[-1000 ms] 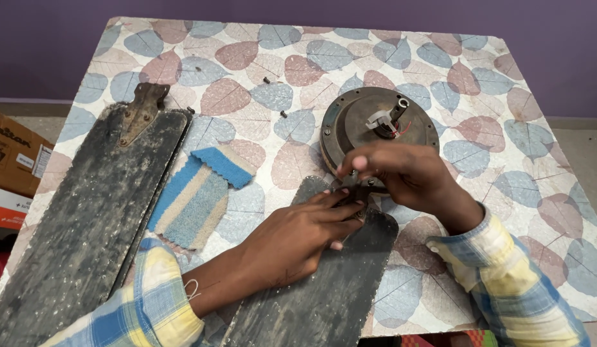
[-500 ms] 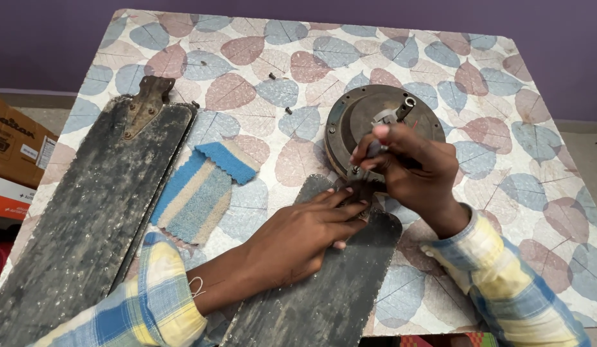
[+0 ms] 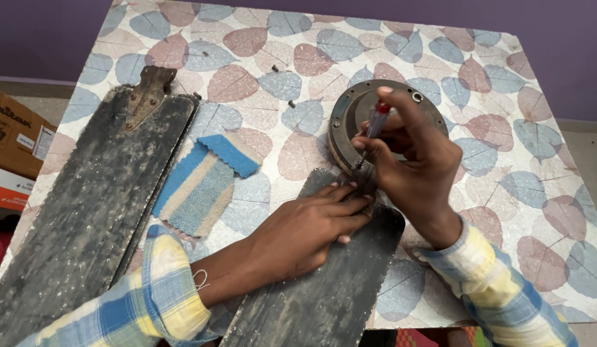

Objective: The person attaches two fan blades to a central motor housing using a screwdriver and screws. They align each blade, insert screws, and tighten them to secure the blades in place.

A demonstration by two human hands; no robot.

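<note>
Nearest, the left hand [image 3: 298, 234] lies flat, fingers spread, pressing down a grimy dark fan blade [image 3: 324, 283] whose bracket end meets the round, dull metal motor housing [image 3: 382, 125]. Just beyond, the right hand [image 3: 411, 160] pinches a red-handled screwdriver [image 3: 373, 125], tip down at that joint, hiding much of the housing. Leftward lie a striped blue cloth [image 3: 205, 183], a second blade [image 3: 93, 193] and, farther, loose screws [image 3: 290, 103] on the leaf-patterned table [image 3: 260, 38].

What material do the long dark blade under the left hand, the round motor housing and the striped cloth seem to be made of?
Blade: probably painted metal, black and matte, its coat speckled with dirt and chipped along the edge.
Motor housing: metal, dull brown, with a machined rim and screw holes.
Striped cloth: towel-like fabric, fuzzy pile in blue and beige bands with a zigzag-cut end.
</note>
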